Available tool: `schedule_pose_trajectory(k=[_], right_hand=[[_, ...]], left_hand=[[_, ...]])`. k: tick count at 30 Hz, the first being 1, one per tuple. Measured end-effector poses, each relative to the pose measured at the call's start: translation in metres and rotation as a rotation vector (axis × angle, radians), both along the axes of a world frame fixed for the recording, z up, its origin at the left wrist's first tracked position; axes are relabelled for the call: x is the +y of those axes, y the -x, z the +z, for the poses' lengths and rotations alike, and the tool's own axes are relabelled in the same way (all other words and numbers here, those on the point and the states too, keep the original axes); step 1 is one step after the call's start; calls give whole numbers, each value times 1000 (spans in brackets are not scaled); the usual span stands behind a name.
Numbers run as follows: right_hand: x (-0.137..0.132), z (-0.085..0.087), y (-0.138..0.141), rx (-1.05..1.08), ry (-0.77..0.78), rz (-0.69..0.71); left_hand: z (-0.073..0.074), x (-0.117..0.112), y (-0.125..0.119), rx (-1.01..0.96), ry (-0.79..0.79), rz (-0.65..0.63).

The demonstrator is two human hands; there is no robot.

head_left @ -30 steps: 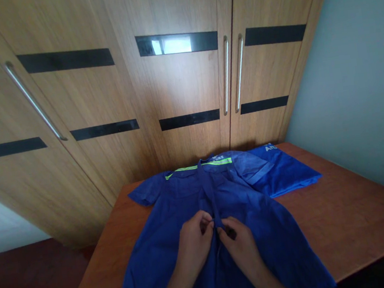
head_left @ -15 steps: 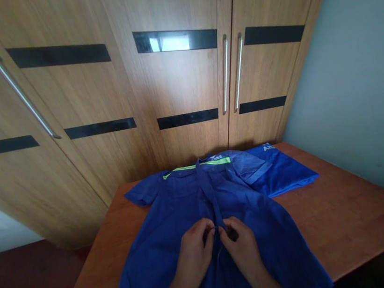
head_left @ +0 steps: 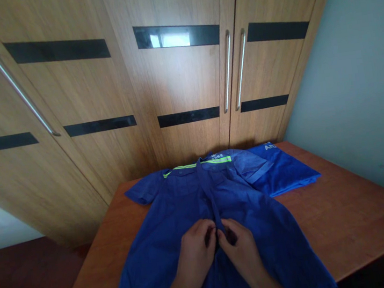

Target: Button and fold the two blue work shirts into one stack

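Observation:
A blue short-sleeved work shirt [head_left: 161,233] lies spread on the table, front side up, with a yellow-green reflective strip across its chest. Its collar end points toward the wardrobe. At the middle of the front opening, my left hand [head_left: 198,244] pinches the shirt's edge between thumb and fingers. Right beside it, my right hand [head_left: 238,242] pinches the placket from the other side. The fingertips of both hands almost meet. Whatever small fastening lies between them is hidden by the fingers.
A folded bright blue cloth item [head_left: 283,169] with white lettering lies by the shirt's right sleeve. Behind the reddish-brown table [head_left: 356,207] stands a wooden wardrobe [head_left: 183,79] with metal handles. A pale wall [head_left: 360,107] rises at the right.
Both hands stay at the same spot on the front opening; their fingertips have drawn slightly closer together. The view has shifted a little. The shirt lies as before.

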State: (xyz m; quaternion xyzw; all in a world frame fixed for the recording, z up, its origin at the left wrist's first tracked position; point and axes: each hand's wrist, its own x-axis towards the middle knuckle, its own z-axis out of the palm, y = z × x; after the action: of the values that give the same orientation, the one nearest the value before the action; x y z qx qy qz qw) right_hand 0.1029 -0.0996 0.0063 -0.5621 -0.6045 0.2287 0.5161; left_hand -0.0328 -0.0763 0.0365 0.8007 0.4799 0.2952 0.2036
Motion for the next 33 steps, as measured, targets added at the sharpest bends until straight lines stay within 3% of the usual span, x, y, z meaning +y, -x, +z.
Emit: schedule_pose_trajectory(k=[7,14,20,25,33], right_hand=[[-4,3,0,38,12,62],[-5,-2,-4,219,24,74],[-3,-11,-1,32,12,0],[-6,-13,3,-192,-56,-85],[-8,-7,2,-145,-42,-57]], left_hand=[[0,1,0,-103,20,-20],[4,1,1,-189,100,-9],[13,-1,-2,-334,297,6],[8,1,-5,-388,346,93],[2,6,-2,-379,332,129]])
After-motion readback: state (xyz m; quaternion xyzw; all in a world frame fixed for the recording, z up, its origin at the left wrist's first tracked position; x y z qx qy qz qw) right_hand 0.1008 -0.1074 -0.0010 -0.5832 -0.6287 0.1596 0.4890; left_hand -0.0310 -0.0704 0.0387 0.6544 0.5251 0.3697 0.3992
